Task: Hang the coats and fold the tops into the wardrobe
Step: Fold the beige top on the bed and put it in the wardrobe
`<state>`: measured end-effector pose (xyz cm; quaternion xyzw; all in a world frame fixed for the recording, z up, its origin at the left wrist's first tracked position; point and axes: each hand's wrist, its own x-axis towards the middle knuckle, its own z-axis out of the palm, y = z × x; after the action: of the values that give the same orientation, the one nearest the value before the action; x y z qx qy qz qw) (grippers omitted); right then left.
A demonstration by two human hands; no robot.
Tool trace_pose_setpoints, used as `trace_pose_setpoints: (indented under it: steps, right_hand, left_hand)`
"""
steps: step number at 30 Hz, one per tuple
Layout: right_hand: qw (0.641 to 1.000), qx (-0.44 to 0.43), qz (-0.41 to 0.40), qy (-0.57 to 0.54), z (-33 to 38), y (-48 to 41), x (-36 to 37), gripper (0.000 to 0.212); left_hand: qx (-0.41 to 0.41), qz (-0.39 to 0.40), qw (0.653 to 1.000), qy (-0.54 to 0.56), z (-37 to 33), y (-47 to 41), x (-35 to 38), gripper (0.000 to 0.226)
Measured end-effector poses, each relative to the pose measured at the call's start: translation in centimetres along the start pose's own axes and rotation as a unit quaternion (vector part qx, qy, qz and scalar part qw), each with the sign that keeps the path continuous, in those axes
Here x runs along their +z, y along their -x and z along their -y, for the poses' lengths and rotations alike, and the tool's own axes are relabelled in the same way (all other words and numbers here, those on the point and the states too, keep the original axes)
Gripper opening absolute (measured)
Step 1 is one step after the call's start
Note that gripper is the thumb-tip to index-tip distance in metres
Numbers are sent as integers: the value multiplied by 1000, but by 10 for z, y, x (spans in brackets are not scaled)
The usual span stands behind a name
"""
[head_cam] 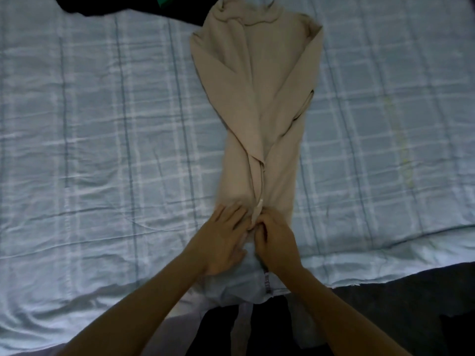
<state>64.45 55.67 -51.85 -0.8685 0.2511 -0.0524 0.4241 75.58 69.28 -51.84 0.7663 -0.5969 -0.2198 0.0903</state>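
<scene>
Lying lengthwise on the pale blue checked bedsheet (pixel 102 124), the beige long-sleeved top (pixel 257 98) is showing both sleeves folded inward. You are pressing your left hand (pixel 226 235) flat on its hem, fingers spread, while your right hand (pixel 275 240) is pinching the hem's middle. Dark clothing (pixel 102 6) is sitting at the bed's far edge.

Count: 1 beige high-neck top (pixel 257 98); 1 dark garment (pixel 108 6); 1 plaid bedsheet (pixel 102 137); 2 hands: left hand (pixel 223 240), right hand (pixel 276 242).
</scene>
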Motion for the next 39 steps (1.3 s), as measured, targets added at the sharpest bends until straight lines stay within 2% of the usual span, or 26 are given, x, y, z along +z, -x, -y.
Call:
trace_pose_setpoints:
  steps: [2, 4, 6, 8, 12, 15, 20, 22, 23, 24, 26, 27, 29, 31, 33, 36, 37, 38, 39]
  right_hand:
    - [1000, -12, 7, -8, 3, 0, -1, 25]
    - [994, -85, 33, 52, 3, 3, -2, 49]
    - [980, -136, 64, 127, 0, 5, -2, 64]
    - [973, -133, 85, 167, -3, 5, -1, 70]
    - [970, -80, 106, 206, -3, -3, 2, 72]
    - [974, -63, 97, 197, 1, -9, 1, 60]
    - [973, -88, 113, 179, 8, -22, -13, 48]
    - [972, -113, 119, 169, 10, -37, -25, 47]
    - [969, -128, 119, 172, 10, -46, -32, 47]
    - [967, -143, 115, 177, 11, -55, -40, 48]
    - [970, -147, 101, 167, 13, -77, -56, 44]
    - [976, -130, 76, 156, 14, -89, -63, 41]
    - [990, -59, -24, 128, 15, -123, -77, 39]
    - [992, 41, -98, 63, 15, -169, -88, 34]
    - [983, 103, -152, 21, 10, -219, -97, 20]
    - [970, 172, -171, 1, -6, -290, -108, 43]
    - [967, 188, -174, -5, -9, -310, -109, 53]
    - [960, 211, -181, -13, -13, -331, -111, 62]
    - [950, 247, -188, -26, -17, -353, -112, 69]
  left_hand:
    - [36, 19, 998, -44, 7, 1, -4, 82]
    - [43, 27, 997, -64, 13, 1, -4, 93]
    - [29, -1, 999, -46, 15, 1, -3, 93]
    - [12, -37, 999, -11, 14, 0, -2, 87]
    - [18, -73, 997, 30, 14, 6, 1, 79]
    - [-6, -118, 987, 111, 23, 8, -7, 71]
    - [20, -152, 980, 127, 43, -11, -48, 40]
    - [-11, -186, 976, 117, 61, -29, -65, 28]
    - [-55, -204, 970, 120, 71, -42, -74, 26]
    - [-115, -226, 957, 140, 81, -58, -82, 26]
    - [-258, -262, 904, 219, 103, -92, -96, 26]
    - [-328, -270, 867, 261, 114, -109, -105, 28]
    - [-431, -263, 800, 325, 136, -143, -124, 35]
    - [-476, -256, 754, 373, 156, -172, -140, 47]
    - [-488, -269, 705, 439, 174, -199, -150, 56]
    - [-517, -286, 615, 522, 194, -234, -162, 55]
    - [-525, -283, 597, 536, 201, -244, -166, 51]
    - [-525, -287, 594, 538, 205, -253, -171, 43]
    - [-520, -306, 606, 518, 211, -261, -176, 32]
